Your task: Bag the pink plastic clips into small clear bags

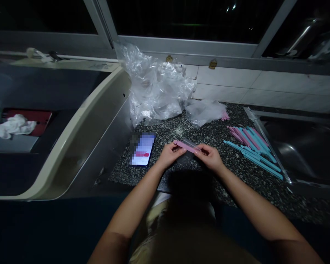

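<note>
Above the counter, my left hand (pixel 169 155) pinches one end of some long pink bag clips (pixel 184 146), which lie close together side by side. My right hand (pixel 211 157) has its thumb and fingers closed on their other end, together with a small clear plastic bag (pixel 192 143). The bag seems to cover the right part of the clips; how far it reaches is hard to see. To the right of my hands lies a loose pile of pink and blue bag clips (pixel 253 143).
A heap of clear plastic bags (pixel 159 88) stands at the back, with another plastic bag (pixel 205 112) beside it near a few pink pieces. A phone (pixel 142 149) lies left of my hands. A metal sink (pixel 299 146) borders the right; a large pale-edged machine (pixel 99 106) borders the left.
</note>
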A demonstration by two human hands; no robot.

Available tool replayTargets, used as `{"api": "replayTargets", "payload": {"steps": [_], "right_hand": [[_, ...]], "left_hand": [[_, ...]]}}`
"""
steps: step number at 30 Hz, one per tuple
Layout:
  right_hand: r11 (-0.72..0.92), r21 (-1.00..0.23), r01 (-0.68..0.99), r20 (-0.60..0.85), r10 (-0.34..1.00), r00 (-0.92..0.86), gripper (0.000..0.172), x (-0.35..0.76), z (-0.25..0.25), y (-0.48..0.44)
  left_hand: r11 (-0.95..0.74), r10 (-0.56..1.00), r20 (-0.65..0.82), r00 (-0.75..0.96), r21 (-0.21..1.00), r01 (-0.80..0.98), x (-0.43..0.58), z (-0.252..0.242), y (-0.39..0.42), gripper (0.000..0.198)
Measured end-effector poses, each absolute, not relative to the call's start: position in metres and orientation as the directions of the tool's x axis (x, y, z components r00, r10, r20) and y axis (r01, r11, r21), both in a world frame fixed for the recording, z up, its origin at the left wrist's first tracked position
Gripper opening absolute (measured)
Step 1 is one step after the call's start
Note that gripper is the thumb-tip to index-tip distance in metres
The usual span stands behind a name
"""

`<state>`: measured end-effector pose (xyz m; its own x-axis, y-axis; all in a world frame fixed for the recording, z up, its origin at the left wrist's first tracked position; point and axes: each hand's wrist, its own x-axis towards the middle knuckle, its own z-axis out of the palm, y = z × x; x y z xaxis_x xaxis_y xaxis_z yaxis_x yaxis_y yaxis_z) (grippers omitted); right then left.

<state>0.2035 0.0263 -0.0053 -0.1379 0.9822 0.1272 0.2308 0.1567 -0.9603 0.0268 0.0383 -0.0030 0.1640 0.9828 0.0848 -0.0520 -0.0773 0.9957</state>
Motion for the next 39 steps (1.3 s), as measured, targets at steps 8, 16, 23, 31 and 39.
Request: {"api": "replayTargets", "payload": {"steps": [8, 16, 23, 31, 39], "right_hand": [[0.112, -0.963, 0.244, 0.071, 0.983, -0.170, 0.035, 0.202, -0.009, 0.028], [0.053, -0.951, 0.304, -0.018, 0.974, -0.225, 0.025, 0.191, -0.020, 0.026], [0.157, -0.929, 0.336, 0.051, 0.951, -0.304, 0.022, 0.189, -0.014, 0.022], [0.124, -0.940, 0.319, 0.031, 0.960, -0.279, 0.021, 0.193, -0.014, 0.022], [0.246, -0.871, 0.425, 0.196, 0.968, -0.158, 0.027, 0.213, 0.001, 0.031]], "left_hand": [[-0.088, 0.993, 0.096, 0.066, 0.988, -0.124, 0.024, -0.009, 0.040, 0.035], [0.024, 0.998, -0.039, -0.040, 0.944, -0.328, 0.026, -0.010, 0.045, 0.043], [0.005, 0.996, -0.037, -0.085, 0.934, -0.357, 0.027, -0.016, 0.047, 0.042], [-0.013, 0.997, -0.012, -0.075, 0.946, -0.323, 0.025, -0.022, 0.048, 0.038], [-0.002, 0.999, 0.008, 0.040, 0.990, -0.144, 0.028, -0.010, 0.040, 0.039]]}}
